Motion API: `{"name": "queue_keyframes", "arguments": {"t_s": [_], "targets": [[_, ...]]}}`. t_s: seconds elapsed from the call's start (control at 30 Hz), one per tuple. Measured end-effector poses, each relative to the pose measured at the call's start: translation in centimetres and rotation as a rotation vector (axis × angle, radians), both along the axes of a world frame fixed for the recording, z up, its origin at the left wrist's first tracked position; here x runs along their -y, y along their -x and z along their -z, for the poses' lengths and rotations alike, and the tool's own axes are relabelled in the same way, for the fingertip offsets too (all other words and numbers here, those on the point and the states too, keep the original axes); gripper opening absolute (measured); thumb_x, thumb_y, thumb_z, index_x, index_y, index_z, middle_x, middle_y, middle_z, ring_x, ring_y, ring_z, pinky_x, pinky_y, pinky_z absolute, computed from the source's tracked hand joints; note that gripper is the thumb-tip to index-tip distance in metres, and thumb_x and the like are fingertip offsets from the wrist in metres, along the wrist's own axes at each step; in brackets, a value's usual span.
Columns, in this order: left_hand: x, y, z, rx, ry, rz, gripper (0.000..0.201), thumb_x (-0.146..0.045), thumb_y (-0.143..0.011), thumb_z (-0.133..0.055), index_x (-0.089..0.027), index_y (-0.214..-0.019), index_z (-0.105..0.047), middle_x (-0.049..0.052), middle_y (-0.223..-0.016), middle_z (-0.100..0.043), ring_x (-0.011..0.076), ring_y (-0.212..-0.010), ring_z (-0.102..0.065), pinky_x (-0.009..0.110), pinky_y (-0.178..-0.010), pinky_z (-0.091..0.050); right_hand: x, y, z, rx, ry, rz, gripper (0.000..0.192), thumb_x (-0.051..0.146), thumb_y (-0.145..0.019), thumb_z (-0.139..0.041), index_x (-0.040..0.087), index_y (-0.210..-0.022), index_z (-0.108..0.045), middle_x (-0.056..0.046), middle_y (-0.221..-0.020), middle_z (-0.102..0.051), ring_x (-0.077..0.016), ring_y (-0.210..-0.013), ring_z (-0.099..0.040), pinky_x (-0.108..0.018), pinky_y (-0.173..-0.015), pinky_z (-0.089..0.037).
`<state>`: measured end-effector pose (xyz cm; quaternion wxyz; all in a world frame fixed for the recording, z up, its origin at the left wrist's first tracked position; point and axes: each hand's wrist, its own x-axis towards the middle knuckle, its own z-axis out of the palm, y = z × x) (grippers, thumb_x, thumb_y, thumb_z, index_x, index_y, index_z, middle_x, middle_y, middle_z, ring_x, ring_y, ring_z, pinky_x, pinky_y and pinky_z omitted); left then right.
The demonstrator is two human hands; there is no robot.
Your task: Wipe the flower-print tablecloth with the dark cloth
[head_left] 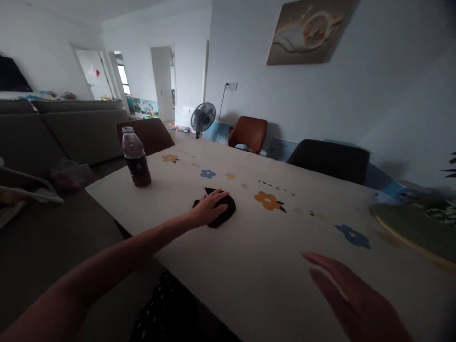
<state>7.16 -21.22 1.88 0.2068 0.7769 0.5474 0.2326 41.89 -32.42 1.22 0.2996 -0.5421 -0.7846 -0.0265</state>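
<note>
The left hand lies spread wide on a black cloth on the table, probably to keep it steady, while the right hand hovers empty, loosely open.

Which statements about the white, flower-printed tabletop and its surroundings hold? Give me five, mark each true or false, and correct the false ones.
1. The bare left hand rests on a black, cloth-like item. True.
2. The bare right hand grips that same item. False: it is well apart from it, thumb and fingers separated.
3. The clear plastic bottle with a dark label lies on its side. False: it stands on the white, flower-printed tabletop.
4. In the picture, the orange-brown, curved-back chair appears between the dark, round-headed fan and the black chair. True.
5. The grey sofa is at the picture's right. False: it is at the left.
</note>
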Motion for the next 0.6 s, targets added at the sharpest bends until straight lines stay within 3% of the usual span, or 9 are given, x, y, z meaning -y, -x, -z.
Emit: {"name": "queue_keyframes", "arguments": {"t_s": [0.07, 0.13, 0.2, 0.3, 0.4, 0.6], "targets": [[1.2, 4.0, 0.8, 0.107, -0.152, -0.064, 0.048, -0.041, -0.090, -0.040, -0.021, -0.130, -0.059, 0.011, -0.140, -0.053, 0.0228, -0.130, -0.050, 0.040, -0.111, -0.036, -2.6, 4.5, -1.0, 0.055, 0.094, -0.186, 0.049, 0.059, -0.099, -0.031, 0.032, -0.127, -0.061, -0.007, -0.129, -0.063, -0.0271, -0.117, -0.060, -0.050, -0.099, -0.052], [2.3, 8.9, 1.8, 0.095, -0.215, -0.245, 0.044, -0.046, -0.088, -0.039, -0.018, -0.108, -0.068, 0.010, -0.113, -0.068, 0.0207, -0.101, -0.063, 0.033, -0.092, -0.046, -5.6, 8.8, -1.4, 0.160, 0.209, -0.280, 0.062, 0.061, -0.099, -0.024, 0.023, -0.140, -0.052, -0.010, -0.148, -0.045, -0.0285, -0.138, -0.040, -0.056, -0.112, -0.036], [3.0, 13.6, 2.7, 0.030, -0.196, -0.418, 0.044, -0.050, -0.085, -0.037, -0.017, -0.079, -0.065, 0.007, -0.079, -0.067, 0.0183, -0.073, -0.060, 0.030, -0.071, -0.045, -8.6, 12.5, -1.1, 0.263, 0.326, -0.294, 0.072, 0.065, -0.098, -0.025, 0.018, -0.151, -0.037, -0.010, -0.159, -0.024, -0.0297, -0.147, -0.017, -0.058, -0.117, -0.021], [3.6, 18.3, 3.3, 0.005, -0.153, -0.572, 0.046, -0.055, -0.081, -0.036, -0.017, -0.063, -0.055, 0.004, -0.059, -0.056, 0.0165, -0.060, -0.051, 0.028, -0.060, -0.036, -12.8, 17.1, -0.2, 0.359, 0.484, -0.297, 0.088, 0.071, -0.093, -0.037, 0.014, -0.157, -0.018, -0.012, -0.162, -0.007, -0.0307, -0.149, -0.001, -0.054, -0.120, -0.010], [3.7, 19.7, 3.3, 0.075, -0.081, -0.665, 0.046, -0.058, -0.076, -0.037, -0.018, -0.061, -0.053, 0.003, -0.059, -0.055, 0.0166, -0.061, -0.051, 0.027, -0.060, -0.035, -15.9, 20.7, 0.7, 0.390, 0.511, -0.343, 0.092, 0.071, -0.091, -0.043, 0.012, -0.157, -0.017, -0.014, -0.162, -0.008, -0.0314, -0.149, 0.000, -0.047, -0.121, -0.009], [3.7, 19.1, 2.7, 0.196, -0.009, -0.733, 0.047, -0.061, -0.074, -0.039, -0.018, -0.061, -0.053, 0.002, -0.057, -0.051, 0.0157, -0.057, -0.047, 0.026, -0.056, -0.033, -20.6, 26.4, 1.8, 0.354, 0.432, -0.281, 0.079, 0.066, -0.095, -0.041, 0.016, -0.155, -0.029, -0.014, -0.161, -0.016, -0.0345, -0.148, -0.007, -0.045, -0.121, -0.011]]}}
